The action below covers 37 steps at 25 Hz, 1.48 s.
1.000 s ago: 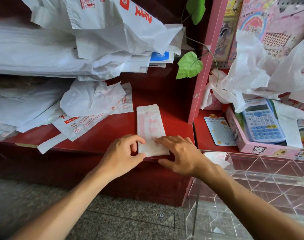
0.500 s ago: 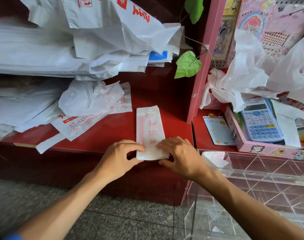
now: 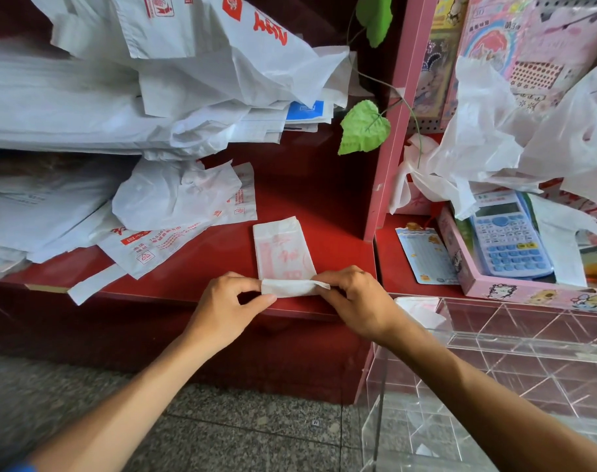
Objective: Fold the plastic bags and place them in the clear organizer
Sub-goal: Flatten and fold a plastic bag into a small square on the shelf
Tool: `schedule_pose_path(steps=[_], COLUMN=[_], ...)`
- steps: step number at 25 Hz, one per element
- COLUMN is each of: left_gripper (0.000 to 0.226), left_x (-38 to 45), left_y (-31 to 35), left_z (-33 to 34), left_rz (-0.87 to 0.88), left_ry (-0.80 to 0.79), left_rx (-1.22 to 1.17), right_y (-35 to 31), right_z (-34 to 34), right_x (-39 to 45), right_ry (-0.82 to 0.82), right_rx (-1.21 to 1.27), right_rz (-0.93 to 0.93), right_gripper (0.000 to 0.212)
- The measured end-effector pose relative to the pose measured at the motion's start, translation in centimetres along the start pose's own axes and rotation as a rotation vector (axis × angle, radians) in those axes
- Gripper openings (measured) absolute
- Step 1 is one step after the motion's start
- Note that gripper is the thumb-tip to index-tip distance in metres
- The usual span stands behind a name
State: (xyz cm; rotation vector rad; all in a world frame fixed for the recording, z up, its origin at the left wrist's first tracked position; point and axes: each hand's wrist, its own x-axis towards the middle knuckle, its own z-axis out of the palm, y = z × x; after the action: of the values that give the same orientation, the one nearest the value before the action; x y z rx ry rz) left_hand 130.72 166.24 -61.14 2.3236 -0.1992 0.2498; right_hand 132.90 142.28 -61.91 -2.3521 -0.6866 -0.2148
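A folded plastic bag [image 3: 283, 253], white with faint red print, is being held at the front edge of a red shelf [image 3: 195, 277], its near end turned up into a narrow fold. That fold is being pinched at one end by the left hand [image 3: 229, 301], thumb and fingers [image 3: 256, 284] clamped on it, and at the other by the right hand [image 3: 355, 301], whose fingers are curled over the plastic. More bags [image 3: 174, 212] are being kept in loose heaps at the shelf's left (many printed in red). The clear organizer [image 3: 494, 362] is standing just to the right, below the shelf edge, with a folded white piece [image 3: 421, 310] lying in its near corner. A blue calculator [image 3: 508, 240] is being stored in a pink box [image 3: 528, 294] behind it.
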Motion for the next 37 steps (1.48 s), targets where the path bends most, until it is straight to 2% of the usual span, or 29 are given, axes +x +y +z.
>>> schedule_pose_path(steps=[2,3,6,9,14,21,25,27,29,31,33,35,37], left_gripper=[0.009,0.014,0.02,0.045,0.036,0.032,0.018,0.02,0.023,0.026,0.037,0.042,0.046], left_x=[0.3,0.3,0.1,0.2,0.4,0.5,0.3,0.4,0.5,0.7,0.8,0.8,0.5], left_y=[0.2,0.4,1.4,1.5,1.8,1.2,1.2,0.8,0.2,-0.5,-1.1,-1.5,-1.6], left_z=[0.1,0.1,0.0,0.7,1.3,2.4,2.5,2.4,2.1,1.7,1.2,0.2,-0.8], left_rz=[-0.016,-0.02,-0.052,-0.122,-0.202,-0.194,-0.085,0.087,0.285,0.392,0.4,0.321,0.271], left_ry=[-0.017,-0.039,-0.082,-0.003,0.098,0.162,0.218,0.203,0.159,0.094,0.004,-0.074,-0.172], left_rx=[-0.062,-0.092,-0.173,-0.074,0.044,0.256,0.32,0.366,0.445,0.488,0.433,0.336,0.284], right_y=[-0.2,-0.4,-1.1,-1.1,-1.4,-2.1,-2.1,-1.5,-1.0,-0.8,-0.9,-1.2,-1.1], right_z=[-0.4,-0.6,-0.6,-0.1,0.4,0.8,1.1,1.1,1.3,1.4,0.9,0.1,-0.4], right_x=[0.1,0.2,0.7,1.2,1.8,1.8,1.4,1.1,0.7,0.4,-0.2,-0.9,-1.2], right_ry=[0.025,0.023,-0.003,0.003,0.081,0.162,0.196,0.18,0.111,0.05,-0.047,-0.161,-0.206], right_rx=[0.054,0.075,0.062,0.049,0.037,-0.059,-0.235,-0.35,-0.513,-0.614,-0.618,-0.621,-0.607], right_rz=[0.063,0.106,0.21,0.305,0.417,0.468,0.377,0.2,0.02,-0.031,0.006,0.011,0.009], right_gripper=[0.015,0.018,0.037,0.036,0.038,0.022,0.027,0.027,0.018,0.018,0.041,0.063,0.06])
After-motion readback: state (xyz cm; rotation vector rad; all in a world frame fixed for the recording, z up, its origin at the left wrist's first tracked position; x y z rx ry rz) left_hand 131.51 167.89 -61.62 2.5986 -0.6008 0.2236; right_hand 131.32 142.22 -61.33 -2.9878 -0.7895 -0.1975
